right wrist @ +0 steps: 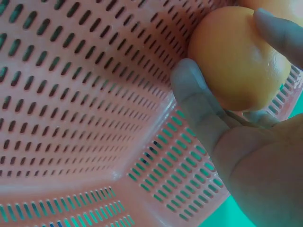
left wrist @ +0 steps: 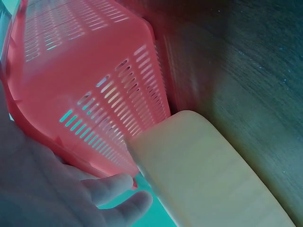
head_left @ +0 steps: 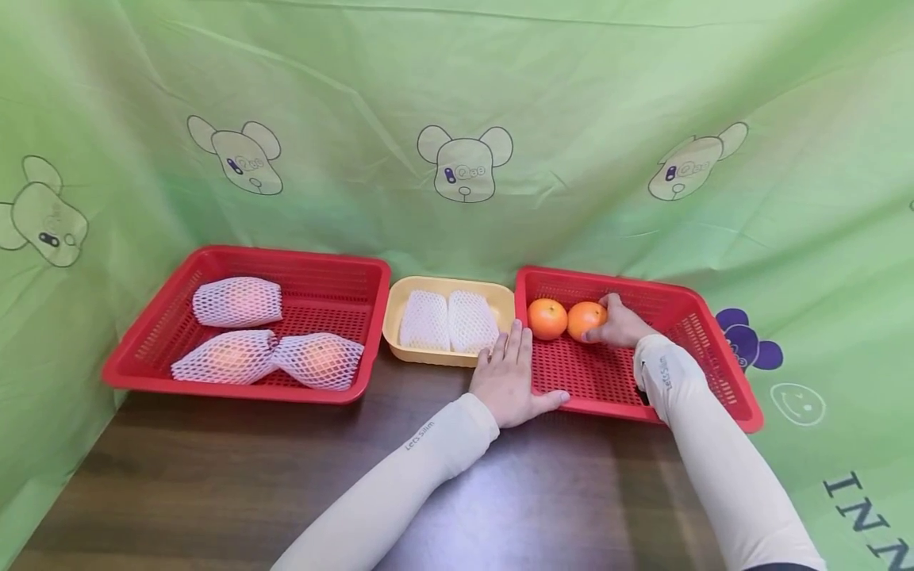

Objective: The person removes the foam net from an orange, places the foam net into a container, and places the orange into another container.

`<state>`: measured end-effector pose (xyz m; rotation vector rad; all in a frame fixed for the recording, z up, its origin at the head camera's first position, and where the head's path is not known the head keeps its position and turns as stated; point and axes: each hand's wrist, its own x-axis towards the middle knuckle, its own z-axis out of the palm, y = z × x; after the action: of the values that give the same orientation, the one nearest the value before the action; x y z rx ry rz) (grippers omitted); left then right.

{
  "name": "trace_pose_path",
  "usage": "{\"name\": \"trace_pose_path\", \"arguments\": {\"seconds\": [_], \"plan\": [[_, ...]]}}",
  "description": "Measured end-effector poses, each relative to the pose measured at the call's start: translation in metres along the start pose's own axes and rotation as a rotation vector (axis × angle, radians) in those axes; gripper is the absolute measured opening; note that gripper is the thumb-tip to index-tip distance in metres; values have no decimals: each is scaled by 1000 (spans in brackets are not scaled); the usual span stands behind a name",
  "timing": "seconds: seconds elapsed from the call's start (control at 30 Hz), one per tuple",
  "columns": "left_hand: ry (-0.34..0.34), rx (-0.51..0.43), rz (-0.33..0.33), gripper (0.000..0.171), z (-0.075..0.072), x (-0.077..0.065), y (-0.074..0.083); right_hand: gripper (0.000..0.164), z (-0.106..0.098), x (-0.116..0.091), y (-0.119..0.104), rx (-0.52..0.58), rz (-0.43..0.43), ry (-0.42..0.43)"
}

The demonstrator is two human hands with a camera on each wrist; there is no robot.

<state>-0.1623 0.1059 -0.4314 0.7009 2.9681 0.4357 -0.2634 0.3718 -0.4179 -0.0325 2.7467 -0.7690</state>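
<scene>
Both sleeves (head_left: 389,497) are off-white (with small grey lettering (head_left: 419,436)).

Head view faces forward-down; near wrist views share one red basket (head_left: 587,374), left its outside, right inside.

Green printed cloth (head_left: 343,198), brown tabletop (head_left: 236,460)

Green curtain (head_left: 343,190) printed with outlined bear faces (head_left: 464,170), dark wood-grain table (head_left: 214,460), glossy light patch (head_left: 471,507)
</scene>
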Motion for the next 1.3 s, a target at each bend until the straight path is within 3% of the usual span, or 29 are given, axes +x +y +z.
{"name": "trace_pose_path", "arguments": {"seconds": [0.33,0.57,0.93,1.13,1.3], "plan": [[9,-7,4,112,0,0,-2,96,0,0,-1,11,12,-23],[8,-25,10,111,-2,-1,-3,102,-17,-11,-14,-103,-31,35],[2,-28,23,110,0,0,-4,102,-29,-64,-49,-220,-79,177],[3,-96,47,107,-2,-2,-9,96,-11,-98,-64,-221,-136,220],[31,-108,134,101,-2,-17,-18,99,16,-125,-74,-184,-161,216]]}}
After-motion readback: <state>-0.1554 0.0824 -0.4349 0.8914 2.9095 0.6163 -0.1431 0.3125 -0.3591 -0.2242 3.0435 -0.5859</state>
